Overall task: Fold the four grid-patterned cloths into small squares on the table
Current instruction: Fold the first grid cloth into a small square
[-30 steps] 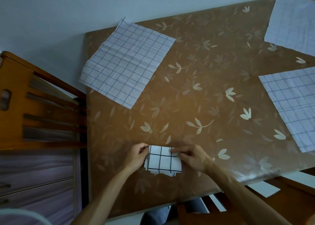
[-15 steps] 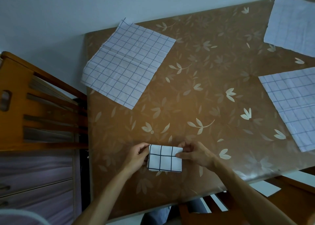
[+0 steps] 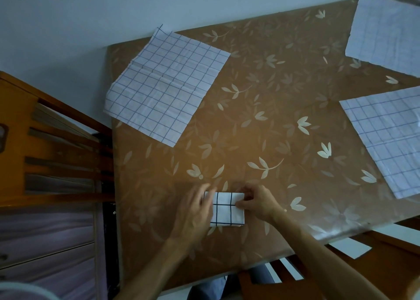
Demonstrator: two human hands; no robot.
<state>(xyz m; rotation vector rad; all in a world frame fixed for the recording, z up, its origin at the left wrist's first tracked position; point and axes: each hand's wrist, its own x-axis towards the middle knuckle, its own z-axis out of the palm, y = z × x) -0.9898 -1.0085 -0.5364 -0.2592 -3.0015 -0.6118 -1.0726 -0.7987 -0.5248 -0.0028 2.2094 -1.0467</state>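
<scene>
Here, right hand (image 3: 256,203) on folded cloth (image 3: 227,210)

Left hand (image 3: 193,211) flat on folded cloth (image 3: 227,209); right hand (image 3: 259,203) pinches its right edge.

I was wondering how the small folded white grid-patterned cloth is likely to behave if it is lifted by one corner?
The small folded white grid-patterned cloth is thin fabric in loose layers, so it would probably flop open. It looks light, and would likely slide easily on the glossy brown floral table cover.
</scene>
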